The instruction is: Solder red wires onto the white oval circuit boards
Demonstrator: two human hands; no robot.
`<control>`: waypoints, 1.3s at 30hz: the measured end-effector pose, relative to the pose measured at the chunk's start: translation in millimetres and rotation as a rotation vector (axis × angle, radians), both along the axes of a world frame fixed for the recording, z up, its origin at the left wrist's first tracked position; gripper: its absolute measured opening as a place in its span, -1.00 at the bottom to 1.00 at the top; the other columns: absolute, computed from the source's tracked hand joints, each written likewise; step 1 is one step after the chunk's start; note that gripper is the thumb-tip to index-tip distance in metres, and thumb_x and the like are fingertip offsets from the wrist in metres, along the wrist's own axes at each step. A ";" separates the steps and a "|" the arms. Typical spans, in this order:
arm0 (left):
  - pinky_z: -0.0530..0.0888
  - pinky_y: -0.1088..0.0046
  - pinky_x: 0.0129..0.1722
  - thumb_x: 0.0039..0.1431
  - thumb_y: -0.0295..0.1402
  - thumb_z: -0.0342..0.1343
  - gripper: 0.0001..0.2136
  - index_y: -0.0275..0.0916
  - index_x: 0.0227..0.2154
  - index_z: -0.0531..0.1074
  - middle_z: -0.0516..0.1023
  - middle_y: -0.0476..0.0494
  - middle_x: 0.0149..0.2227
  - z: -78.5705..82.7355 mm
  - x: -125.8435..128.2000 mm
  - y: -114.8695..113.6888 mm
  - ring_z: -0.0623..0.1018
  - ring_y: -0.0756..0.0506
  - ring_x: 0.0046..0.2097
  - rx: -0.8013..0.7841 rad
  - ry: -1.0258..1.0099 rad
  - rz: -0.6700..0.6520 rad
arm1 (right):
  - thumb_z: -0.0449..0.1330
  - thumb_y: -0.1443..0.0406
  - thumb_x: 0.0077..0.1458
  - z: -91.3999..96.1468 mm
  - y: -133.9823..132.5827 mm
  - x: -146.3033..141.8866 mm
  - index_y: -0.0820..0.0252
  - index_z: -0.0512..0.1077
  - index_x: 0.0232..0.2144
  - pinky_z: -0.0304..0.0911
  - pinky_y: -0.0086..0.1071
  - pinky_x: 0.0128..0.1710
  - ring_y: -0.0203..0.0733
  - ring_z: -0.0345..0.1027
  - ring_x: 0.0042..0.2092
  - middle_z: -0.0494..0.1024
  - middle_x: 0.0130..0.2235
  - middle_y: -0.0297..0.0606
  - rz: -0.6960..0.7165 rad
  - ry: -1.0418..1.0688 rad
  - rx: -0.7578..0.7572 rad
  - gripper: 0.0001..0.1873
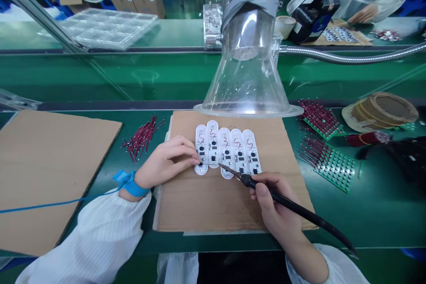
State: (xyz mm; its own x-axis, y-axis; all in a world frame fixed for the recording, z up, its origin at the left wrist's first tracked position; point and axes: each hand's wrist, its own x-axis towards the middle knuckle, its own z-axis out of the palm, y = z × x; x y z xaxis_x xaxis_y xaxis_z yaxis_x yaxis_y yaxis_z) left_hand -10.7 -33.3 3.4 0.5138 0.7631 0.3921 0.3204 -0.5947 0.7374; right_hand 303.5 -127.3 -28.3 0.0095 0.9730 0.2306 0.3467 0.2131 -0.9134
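A bare cardboard sheet (49, 173) lies at the far left of the green counter (366, 213). Next to it, a blue wrist strap (131, 183) circles the person's left wrist, above a white sleeve. A loose pile of short red wires (143, 137) sits just beyond that wrist.

The left hand (166, 162) has its fingers drawn narrow. Thumb and forefinger are pinched together on the lower end of the leftmost board.

Five white boards (228, 151) lie side by side, touching, on a cardboard pad (206, 204) at the centre of the counter. A clear funnel-shaped fume hood (246, 66) hangs just behind and above them.

The right hand (276, 213) is closed around a black soldering iron (293, 206), held like a pen. Its tip rests at the lower end of the row, near the second and third boards.

Further right, two green panels bristling with red wires (328, 162) lie near a roll of brown tape (382, 108). Across the far counter, a co-worker's hand (364, 14) rests on a sheet.
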 end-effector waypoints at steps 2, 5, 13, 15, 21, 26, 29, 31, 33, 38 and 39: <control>0.53 0.51 -0.08 0.44 -0.46 0.34 -0.95 -0.19 -0.18 0.66 0.66 -0.06 -0.18 0.9 -0.2 0.2 0.62 -0.03 -0.14 0.003 -0.003 0.002 | 0.26 0.16 0.52 -0.3 -0.5 0.9 0.00 0.53 -0.02 0.51 -0.46 -0.36 -0.27 0.57 -0.38 0.64 -0.31 -0.36 0.005 0.007 0.005 -0.90; 0.53 0.50 -0.09 0.44 -0.46 0.34 -0.96 -0.19 -0.18 0.66 0.66 -0.08 -0.18 1.7 -0.4 0.1 0.62 -0.04 -0.14 0.003 0.001 0.003 | 0.27 0.16 0.51 0.7 -0.6 1.4 0.00 0.53 -0.03 0.51 -0.45 -0.37 -0.26 0.59 -0.38 0.66 -0.30 -0.36 0.040 -0.028 -0.017 -0.89; 0.53 0.49 -0.10 0.43 -0.48 0.34 -0.94 -0.19 -0.17 0.66 0.66 -0.06 -0.18 0.9 0.3 0.4 0.61 -0.04 -0.14 0.004 -0.003 0.003 | 0.27 0.13 0.51 0.9 0.7 1.1 0.00 0.54 0.00 0.52 -0.46 -0.37 -0.26 0.59 -0.38 0.69 -0.26 -0.33 0.041 -0.006 0.007 -0.86; 0.53 0.50 -0.09 0.43 -0.48 0.35 -0.94 -0.19 -0.17 0.66 0.66 -0.06 -0.18 0.2 -0.1 0.5 0.61 -0.03 -0.14 0.006 -0.005 0.002 | 0.27 0.13 0.51 0.3 1.0 1.5 -0.01 0.53 0.00 0.52 -0.46 -0.37 -0.26 0.60 -0.38 0.69 -0.26 -0.34 0.060 -0.029 -0.009 -0.86; 0.53 0.50 -0.08 0.42 -0.48 0.35 -0.94 -0.19 -0.16 0.66 0.66 -0.06 -0.16 -0.9 -1.8 0.5 0.62 -0.04 -0.12 0.004 -0.003 0.000 | 0.27 0.10 0.51 1.9 1.9 1.7 -0.02 0.53 0.00 0.51 -0.46 -0.37 -0.26 0.59 -0.39 0.68 -0.29 -0.36 0.079 -0.065 -0.015 -0.84; 0.53 0.49 -0.08 0.42 -0.49 0.35 -0.93 -0.18 -0.16 0.66 0.66 -0.05 -0.17 -0.3 -1.9 0.2 0.61 -0.03 -0.14 0.010 0.001 0.001 | 0.28 0.06 0.51 5.1 4.5 0.4 -0.04 0.54 -0.01 0.52 -0.47 -0.36 -0.25 0.63 -0.37 0.70 -0.27 -0.35 0.102 -0.071 -0.005 -0.81; 0.54 0.49 -0.08 0.43 -0.47 0.35 -0.94 -0.18 -0.16 0.67 0.66 -0.06 -0.16 0.4 -2.0 0.0 0.62 -0.03 -0.12 0.010 0.018 0.001 | 0.30 0.02 0.49 6.5 5.2 0.2 -0.04 0.56 -0.02 0.54 -0.46 -0.33 -0.23 0.66 -0.32 0.73 -0.24 -0.33 0.112 -0.091 0.006 -0.79; 0.54 0.49 -0.09 0.43 -0.46 0.34 -0.95 -0.18 -0.16 0.67 0.66 -0.07 -0.16 0.5 -2.2 0.2 0.62 -0.04 -0.12 0.014 0.016 -0.001 | 0.29 0.01 0.49 6.9 4.9 0.4 -0.05 0.56 -0.01 0.54 -0.47 -0.33 -0.24 0.66 -0.32 0.74 -0.23 -0.33 0.100 -0.086 0.015 -0.78; 0.54 0.49 -0.09 0.44 -0.45 0.34 -0.95 -0.18 -0.16 0.67 0.66 -0.07 -0.17 0.2 -2.2 0.5 0.62 -0.03 -0.13 0.016 0.013 -0.003 | 0.28 0.00 0.50 7.3 4.5 0.4 -0.05 0.56 0.00 0.54 -0.48 -0.34 -0.25 0.66 -0.34 0.74 -0.23 -0.33 0.097 -0.071 0.016 -0.77; 0.54 0.48 -0.10 0.46 -0.42 0.33 -0.97 -0.18 -0.17 0.66 0.66 -0.07 -0.18 -1.2 -1.0 0.8 0.62 -0.04 -0.13 0.017 0.019 0.003 | 0.32 0.00 0.47 7.8 5.7 -0.7 -0.04 0.58 0.00 0.57 -0.47 -0.28 -0.22 0.70 -0.28 0.75 -0.23 -0.31 0.135 -0.058 0.009 -0.75; 0.54 0.48 -0.11 0.46 -0.41 0.33 -0.96 -0.18 -0.17 0.66 0.66 -0.08 -0.18 -1.2 -1.0 0.8 0.63 -0.04 -0.14 0.016 0.018 0.004 | 0.32 0.00 0.47 7.3 6.0 -0.4 -0.03 0.58 0.00 0.58 -0.47 -0.26 -0.21 0.70 -0.27 0.75 -0.23 -0.31 0.137 -0.055 0.007 -0.74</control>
